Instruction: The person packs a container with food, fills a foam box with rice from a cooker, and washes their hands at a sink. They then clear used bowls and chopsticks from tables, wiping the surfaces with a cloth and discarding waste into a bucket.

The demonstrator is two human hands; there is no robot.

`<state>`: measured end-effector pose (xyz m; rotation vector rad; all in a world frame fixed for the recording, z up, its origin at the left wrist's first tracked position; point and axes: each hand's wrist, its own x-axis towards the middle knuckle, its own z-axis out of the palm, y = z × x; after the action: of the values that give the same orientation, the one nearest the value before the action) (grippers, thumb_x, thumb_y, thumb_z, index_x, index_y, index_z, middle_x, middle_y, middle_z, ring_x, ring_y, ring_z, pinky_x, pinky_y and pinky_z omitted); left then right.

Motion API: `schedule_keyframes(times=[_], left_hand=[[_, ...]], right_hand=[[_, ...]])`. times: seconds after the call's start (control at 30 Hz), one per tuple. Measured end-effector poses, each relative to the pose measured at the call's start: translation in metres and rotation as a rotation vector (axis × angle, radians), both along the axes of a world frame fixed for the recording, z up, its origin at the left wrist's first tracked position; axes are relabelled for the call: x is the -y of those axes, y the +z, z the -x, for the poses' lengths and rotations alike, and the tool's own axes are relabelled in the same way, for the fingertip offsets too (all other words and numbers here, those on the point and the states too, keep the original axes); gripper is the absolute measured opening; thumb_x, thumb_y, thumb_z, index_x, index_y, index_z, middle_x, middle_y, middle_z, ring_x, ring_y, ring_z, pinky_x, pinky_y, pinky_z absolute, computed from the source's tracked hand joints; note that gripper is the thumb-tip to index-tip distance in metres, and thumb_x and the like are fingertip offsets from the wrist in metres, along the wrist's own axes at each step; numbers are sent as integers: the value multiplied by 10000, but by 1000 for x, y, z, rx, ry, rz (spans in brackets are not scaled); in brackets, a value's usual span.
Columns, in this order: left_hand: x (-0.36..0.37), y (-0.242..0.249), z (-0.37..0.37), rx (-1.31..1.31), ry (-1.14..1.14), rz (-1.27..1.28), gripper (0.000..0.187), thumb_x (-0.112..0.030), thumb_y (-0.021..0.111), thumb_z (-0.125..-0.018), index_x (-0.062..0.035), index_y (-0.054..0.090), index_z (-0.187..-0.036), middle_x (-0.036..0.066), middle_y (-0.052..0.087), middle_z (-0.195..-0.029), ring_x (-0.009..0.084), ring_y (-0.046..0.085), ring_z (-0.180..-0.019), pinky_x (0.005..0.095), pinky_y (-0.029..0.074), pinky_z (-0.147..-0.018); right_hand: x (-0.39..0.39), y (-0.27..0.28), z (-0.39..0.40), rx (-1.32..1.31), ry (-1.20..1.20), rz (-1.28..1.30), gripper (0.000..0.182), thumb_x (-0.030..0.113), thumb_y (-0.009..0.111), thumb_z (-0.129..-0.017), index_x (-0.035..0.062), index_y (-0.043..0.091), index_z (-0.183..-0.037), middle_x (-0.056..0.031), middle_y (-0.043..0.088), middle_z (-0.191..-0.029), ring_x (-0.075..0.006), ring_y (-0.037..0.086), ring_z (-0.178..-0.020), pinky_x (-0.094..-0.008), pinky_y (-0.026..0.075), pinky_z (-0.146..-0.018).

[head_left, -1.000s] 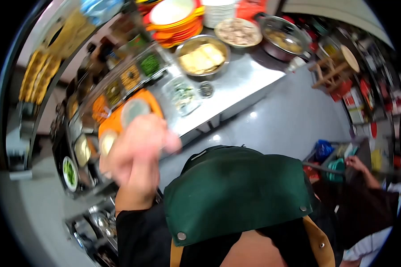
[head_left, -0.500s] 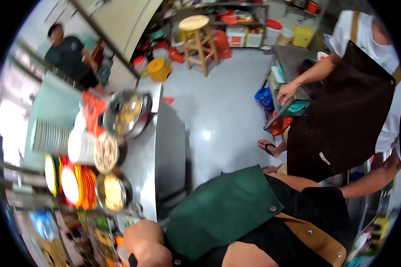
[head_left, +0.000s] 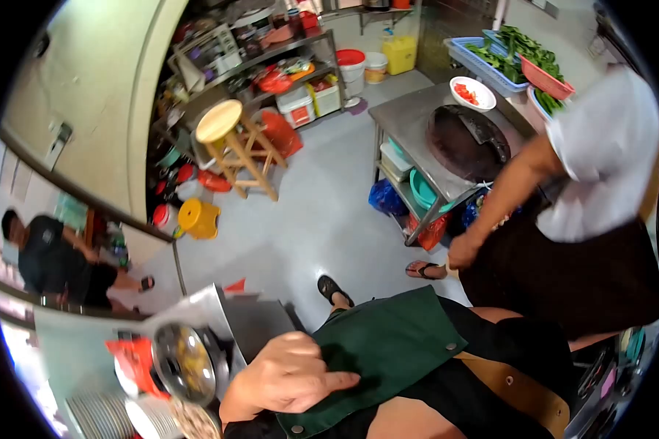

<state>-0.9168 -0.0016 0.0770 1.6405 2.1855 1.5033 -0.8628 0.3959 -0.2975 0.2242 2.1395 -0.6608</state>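
My left hand (head_left: pixel 289 373) is in front of the green apron flap (head_left: pixel 377 344) on my body. One finger stretches out to the right while the others curl loosely, and nothing shows in the hand. Just left of it, on the counter, is a glass-lidded pot (head_left: pixel 190 362) with yellowish food visible through the lid. My right hand is out of sight.
A co-worker in a dark apron (head_left: pixel 564 271) stands close on the right. Behind are a metal table (head_left: pixel 410 121) with a round dark board (head_left: pixel 454 146) and a wooden stool (head_left: pixel 220 121). Another person (head_left: pixel 58 252) is at the far left. Stacked plates (head_left: pixel 95 413) stand lower left.
The view has swung left and up, bringing in leafy greens, the board and more shelves. My left hand now shows higher up, beside the apron flap. The co-worker's arm has moved lower.
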Motion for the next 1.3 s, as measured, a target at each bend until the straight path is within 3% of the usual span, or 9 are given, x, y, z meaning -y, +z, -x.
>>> schedule_keyframes(times=[0.17,0.3,0.37,0.4,0.5,0.7,0.87,0.97,1.3], left_hand=[[32,39,138,272,-644,49,183,-188,533,-814,-28,601,-870,133,548,-1063,249,518,-869,337,392,-739],[34,46,236,359,-860,41,169,-139,512,-820,-2,607,-792,165,539,-1002,286,529,-804,345,419,-682],[30,39,285,457,-897,87,208,-202,516,-834,-27,626,-864,148,518,-1037,279,521,-823,342,418,-701],[26,34,308,482,-841,71,156,-147,566,-796,-14,630,-849,124,529,-904,249,524,-744,312,416,-639],[18,11,394,546,-636,60,74,-85,643,-735,-21,622,-767,79,542,-753,204,523,-654,284,413,-560],[10,-144,590,725,409,-35,352,-182,530,-833,-32,425,-532,6,460,-574,79,409,-538,239,344,-498],[140,-352,618,530,924,655,472,-444,478,-791,6,593,-704,208,590,-726,369,569,-707,426,447,-626],[261,-499,568,674,1022,1208,492,-493,509,-736,-15,622,-760,197,601,-825,323,579,-790,401,451,-715],[228,-434,739,1085,1237,719,482,-491,517,-726,-23,626,-754,184,605,-830,311,582,-788,396,453,-713]], right_hand=[[80,56,89,254,-358,337,281,320,539,-774,56,597,-850,-93,592,-752,-252,565,-708,-361,441,-660],[137,93,186,526,-877,655,283,322,535,-775,57,600,-849,-98,596,-754,-261,569,-710,-367,443,-664],[121,65,233,110,-482,190,280,325,530,-766,63,606,-827,-124,598,-761,-282,574,-741,-372,446,-671],[93,17,247,-258,-63,-211,278,327,527,-757,67,612,-805,-150,599,-768,-302,578,-770,-375,449,-677],[82,-42,306,-427,-474,-31,287,341,564,-712,65,613,-770,-157,607,-781,-318,582,-767,-396,445,-682],[84,-24,520,-818,-425,514,232,246,567,-748,65,594,-891,-137,604,-776,-257,588,-734,-334,450,-685],[101,111,743,-815,-267,421,115,129,584,-755,40,582,-829,-69,587,-704,-126,525,-603,-268,434,-558],[105,171,868,-1076,-210,351,69,85,566,-758,28,567,-796,-66,593,-758,-146,536,-629,-277,439,-568],[188,442,1172,-2170,373,156,118,53,591,-680,59,555,-792,-69,550,-837,-271,510,-792,-357,423,-684]])
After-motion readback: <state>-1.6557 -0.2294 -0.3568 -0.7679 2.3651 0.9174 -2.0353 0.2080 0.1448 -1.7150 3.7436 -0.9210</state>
